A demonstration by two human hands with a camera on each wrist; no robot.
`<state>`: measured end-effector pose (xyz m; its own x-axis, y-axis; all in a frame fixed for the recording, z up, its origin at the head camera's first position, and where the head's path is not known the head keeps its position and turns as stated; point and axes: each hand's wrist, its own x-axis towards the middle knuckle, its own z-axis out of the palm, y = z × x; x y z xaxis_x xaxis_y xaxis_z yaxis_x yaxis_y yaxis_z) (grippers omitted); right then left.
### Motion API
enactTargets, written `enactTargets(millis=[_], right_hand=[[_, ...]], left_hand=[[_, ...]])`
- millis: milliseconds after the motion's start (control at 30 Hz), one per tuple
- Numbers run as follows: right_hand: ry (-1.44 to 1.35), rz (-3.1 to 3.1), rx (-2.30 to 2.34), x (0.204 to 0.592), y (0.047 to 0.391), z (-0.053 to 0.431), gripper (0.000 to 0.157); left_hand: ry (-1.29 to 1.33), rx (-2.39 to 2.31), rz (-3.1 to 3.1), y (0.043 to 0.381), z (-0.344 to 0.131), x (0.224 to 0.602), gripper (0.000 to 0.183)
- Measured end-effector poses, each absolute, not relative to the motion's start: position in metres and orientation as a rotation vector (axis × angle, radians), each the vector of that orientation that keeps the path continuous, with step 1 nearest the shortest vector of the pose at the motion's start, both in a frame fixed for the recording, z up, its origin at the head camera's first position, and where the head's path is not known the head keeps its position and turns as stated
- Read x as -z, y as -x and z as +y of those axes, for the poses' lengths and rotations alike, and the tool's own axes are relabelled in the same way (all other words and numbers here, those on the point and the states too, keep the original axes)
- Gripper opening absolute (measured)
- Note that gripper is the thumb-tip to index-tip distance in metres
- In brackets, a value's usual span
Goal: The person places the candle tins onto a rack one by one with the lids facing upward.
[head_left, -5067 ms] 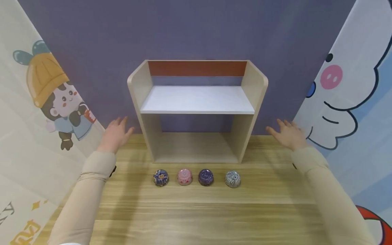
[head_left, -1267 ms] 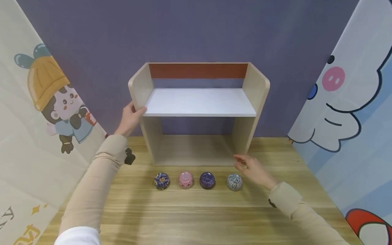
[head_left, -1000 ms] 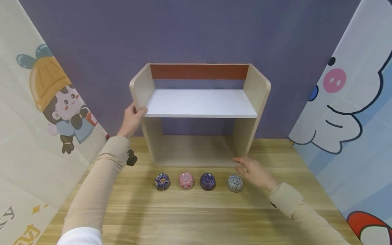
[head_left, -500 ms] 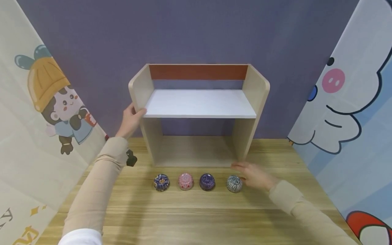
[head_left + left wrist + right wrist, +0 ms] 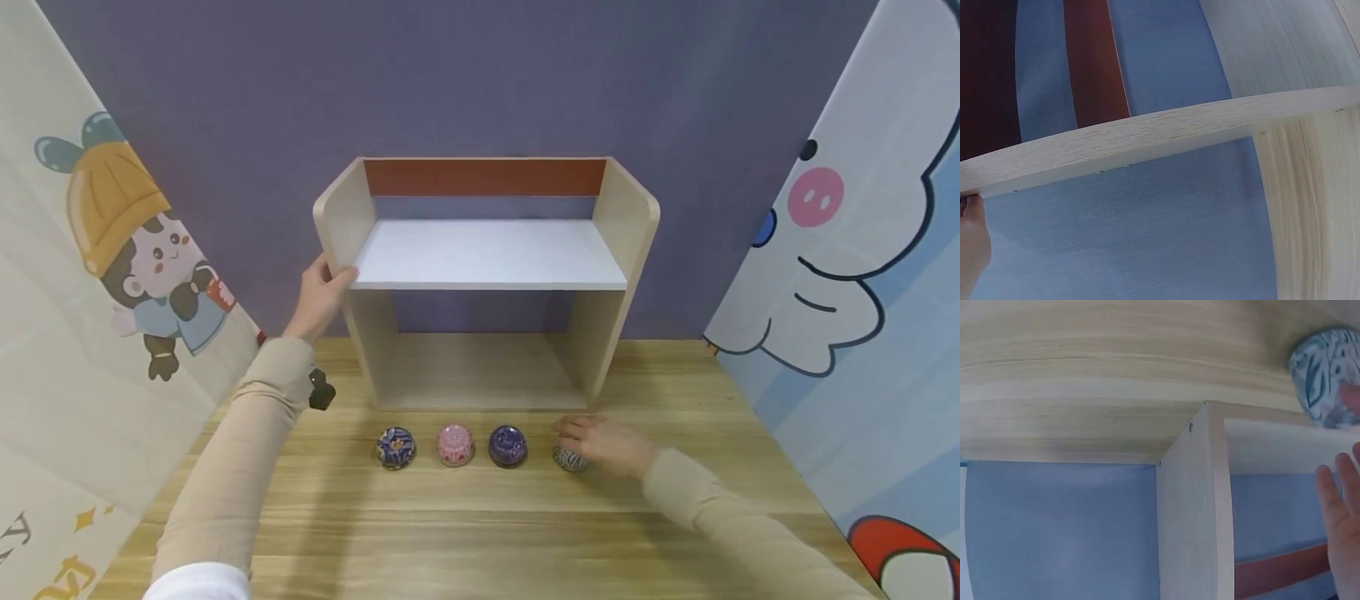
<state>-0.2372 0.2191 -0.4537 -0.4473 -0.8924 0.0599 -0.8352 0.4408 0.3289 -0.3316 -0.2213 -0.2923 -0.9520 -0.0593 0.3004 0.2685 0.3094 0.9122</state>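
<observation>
My left hand (image 5: pixel 318 298) grips the left side panel of a two-tier wooden shelf (image 5: pixel 480 275), thumb at the front edge and fingers behind it. In the left wrist view part of this hand (image 5: pixel 971 240) shows at the panel's edge. My right hand (image 5: pixel 611 446) is over a small round grey-and-white patterned tin (image 5: pixel 572 461), covering part of it. In the right wrist view its fingers (image 5: pixel 1335 503) are extended and apart from the tin, while the thumb (image 5: pixel 1351 397) overlaps it. The tin stands on the table in front of the shelf's right corner.
Left of that tin, in a row, stand a dark purple tin (image 5: pixel 507 446), a pink tin (image 5: pixel 455 445) and a blue floral tin (image 5: pixel 395 447). All stand on the wood-grain table (image 5: pixel 465 542). A purple-grey backdrop (image 5: pixel 480 75) hangs behind, with printed cartoon sheets on both sides.
Both hands were raised beside the shelf at first. My left hand has since taken hold of the side panel; my right hand has moved inward and down over the grey-and-white tin.
</observation>
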Motion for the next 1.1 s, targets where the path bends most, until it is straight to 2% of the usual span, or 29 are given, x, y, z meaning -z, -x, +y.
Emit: enactTargets(millis=[533,767,1100], right_hand=[[-1.529,-2.344,0.638,0.482,0.244,0.221,0.061],[-1.508,-2.151,0.757,0.490,0.248,0.219,0.041],[-1.480,-2.012,0.702,0.488,0.249,0.211,0.022]], left_hand=[[0.209,1.696,-2.307,0.329,-0.221,0.294,0.055],[0.183,1.701,-2.313,0.330,-0.220,0.293,0.054],[0.184,1.702,-2.304,0.329,-0.221,0.292,0.055]])
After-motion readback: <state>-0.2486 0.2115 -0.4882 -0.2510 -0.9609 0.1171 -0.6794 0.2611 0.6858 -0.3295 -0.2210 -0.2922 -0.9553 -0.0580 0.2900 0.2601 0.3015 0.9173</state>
